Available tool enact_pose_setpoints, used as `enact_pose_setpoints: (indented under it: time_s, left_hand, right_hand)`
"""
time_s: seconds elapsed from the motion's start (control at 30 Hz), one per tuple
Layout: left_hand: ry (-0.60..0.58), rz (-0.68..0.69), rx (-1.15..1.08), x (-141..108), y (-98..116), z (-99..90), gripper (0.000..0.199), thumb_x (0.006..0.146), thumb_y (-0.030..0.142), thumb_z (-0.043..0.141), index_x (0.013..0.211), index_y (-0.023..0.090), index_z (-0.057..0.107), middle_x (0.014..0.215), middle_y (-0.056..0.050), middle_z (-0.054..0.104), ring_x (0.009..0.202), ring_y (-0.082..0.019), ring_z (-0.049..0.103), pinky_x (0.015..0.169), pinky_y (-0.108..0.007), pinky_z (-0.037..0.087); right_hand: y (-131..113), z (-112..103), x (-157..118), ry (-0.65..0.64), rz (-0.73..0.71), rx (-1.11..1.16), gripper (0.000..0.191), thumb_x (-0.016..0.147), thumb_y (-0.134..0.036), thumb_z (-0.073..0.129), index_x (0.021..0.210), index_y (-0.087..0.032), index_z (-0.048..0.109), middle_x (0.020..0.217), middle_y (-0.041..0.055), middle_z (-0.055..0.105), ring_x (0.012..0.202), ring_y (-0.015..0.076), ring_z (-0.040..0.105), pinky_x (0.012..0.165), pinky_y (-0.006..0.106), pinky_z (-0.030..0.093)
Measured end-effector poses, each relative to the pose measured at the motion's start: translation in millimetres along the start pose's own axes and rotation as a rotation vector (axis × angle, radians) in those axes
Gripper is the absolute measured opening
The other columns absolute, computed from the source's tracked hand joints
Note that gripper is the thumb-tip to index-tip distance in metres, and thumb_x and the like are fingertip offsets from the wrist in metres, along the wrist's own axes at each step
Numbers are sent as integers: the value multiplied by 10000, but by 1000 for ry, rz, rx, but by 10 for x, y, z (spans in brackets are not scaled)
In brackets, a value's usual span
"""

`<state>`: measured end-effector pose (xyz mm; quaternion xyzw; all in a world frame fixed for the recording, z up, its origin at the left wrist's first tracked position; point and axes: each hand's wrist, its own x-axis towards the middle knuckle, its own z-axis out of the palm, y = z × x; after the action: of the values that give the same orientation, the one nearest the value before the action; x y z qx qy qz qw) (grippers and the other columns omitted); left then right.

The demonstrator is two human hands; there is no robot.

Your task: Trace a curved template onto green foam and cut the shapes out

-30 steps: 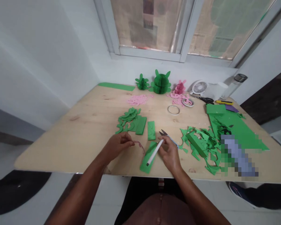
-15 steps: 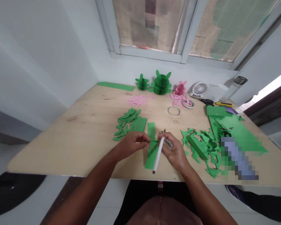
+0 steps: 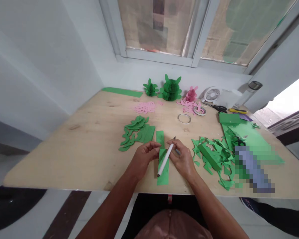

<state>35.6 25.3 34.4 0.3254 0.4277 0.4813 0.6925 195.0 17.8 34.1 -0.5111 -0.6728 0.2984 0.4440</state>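
Observation:
My left hand point(image 3: 145, 158) has its fingertips pinched at the left edge of a green paper strip point(image 3: 163, 179). That strip lies lengthwise in front of me, and a further piece of green paper point(image 3: 160, 137) shows just beyond it. My right hand point(image 3: 182, 158) is closed around a white pen point(image 3: 165, 160), which slants across the strip with its dark end toward me. The right fingertips are close to the strip's upper right corner; whether they grip the paper as well is unclear. A small greyish thing under the right palm is mostly hidden.
Green cut-outs point(image 3: 134, 131) are piled at left, green scraps point(image 3: 215, 156) at right beside a green sheet point(image 3: 260, 141). Behind are pink cut-outs point(image 3: 146, 107), a tape ring point(image 3: 184, 118), paper figures point(image 3: 171, 90), a fan point(image 3: 211, 94), scissors point(image 3: 219, 108), a cutter point(image 3: 237, 110) and a bottle point(image 3: 250, 91).
The near green strip has turned straighter and shifted slightly toward me. My left hand has come in lower along its edge. The pen's near end has swung left.

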Motion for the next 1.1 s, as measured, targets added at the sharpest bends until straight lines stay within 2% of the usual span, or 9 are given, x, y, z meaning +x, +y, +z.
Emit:
enact_pose_setpoints:
  time_s: [0.23, 0.4, 0.57, 0.67, 0.7, 0.77, 0.87, 1.0, 1.1]
  left_hand:
    - [39, 17, 15, -16, -87, 19, 332, 573, 238, 782, 877, 158, 675, 762, -10, 675, 707, -132, 613, 687, -252, 495]
    - [70, 37, 132, 23, -117, -85, 329, 574, 267, 763, 869, 158, 668, 680, -3, 663, 587, -132, 598, 569, -254, 483]
    - [178, 133, 452, -13, -45, -230, 227, 633, 253, 672, 845, 170, 674, 753, -32, 688, 623, -163, 622, 581, -273, 494]
    - [331, 282, 667, -107, -6, -227, 244, 675, 302, 643, 887, 194, 698, 778, -19, 679, 601, -149, 593, 574, -261, 476]
    - [340, 289, 676, -135, -9, -207, 252, 677, 323, 648, 886, 192, 701, 744, -13, 669, 575, -143, 578, 548, -253, 463]
    - [233, 200, 586, -171, -45, -152, 268, 672, 351, 657, 873, 178, 696, 649, 3, 639, 497, -129, 535, 466, -237, 415]
    - [86, 17, 409, -179, -123, -89, 237, 643, 380, 690, 722, 157, 672, 445, 48, 517, 369, -90, 413, 377, -210, 310]
    - [84, -61, 281, -199, -113, -125, 245, 642, 389, 700, 611, 160, 618, 361, 61, 458, 323, -79, 373, 367, -207, 289]
    - [116, -78, 219, -258, -35, -197, 213, 623, 350, 721, 629, 158, 630, 383, 53, 496, 348, -81, 420, 388, -200, 310]
  right_hand:
    - [31, 30, 20, 23, -12, -50, 262, 740, -130, 521, 971, -205, 621, 784, 12, 629, 716, 173, 587, 732, 308, 476]
    - [70, 12, 22, 18, -1, -44, 265, 745, -129, 511, 976, -204, 618, 775, 11, 622, 725, 175, 582, 718, 298, 471]
    - [98, -45, 71, 10, 39, -53, 274, 733, -134, 519, 980, -187, 625, 731, 3, 594, 710, 171, 579, 680, 274, 457]
    - [85, -47, 101, -5, 48, -21, 268, 735, -143, 521, 977, -190, 625, 702, -11, 565, 675, 157, 559, 646, 257, 447]
    - [76, -36, 103, -12, 44, -7, 259, 739, -146, 522, 973, -191, 623, 690, -17, 552, 664, 152, 551, 639, 253, 443]
    - [54, -4, 96, -25, 30, 20, 237, 749, -149, 525, 965, -190, 615, 684, -23, 544, 655, 145, 546, 639, 250, 441]
    - [45, 8, 86, -42, 4, 32, 222, 765, -151, 527, 966, -198, 608, 720, -17, 574, 677, 146, 571, 664, 254, 451]
    - [110, -196, 206, -31, -72, -113, 242, 800, -165, 517, 1025, -202, 595, 790, 5, 631, 737, 161, 614, 721, 272, 463]
    - [180, -433, 414, -175, -125, -512, 286, 826, -113, 478, 1081, -171, 593, 918, 59, 674, 844, 178, 630, 774, 277, 443]
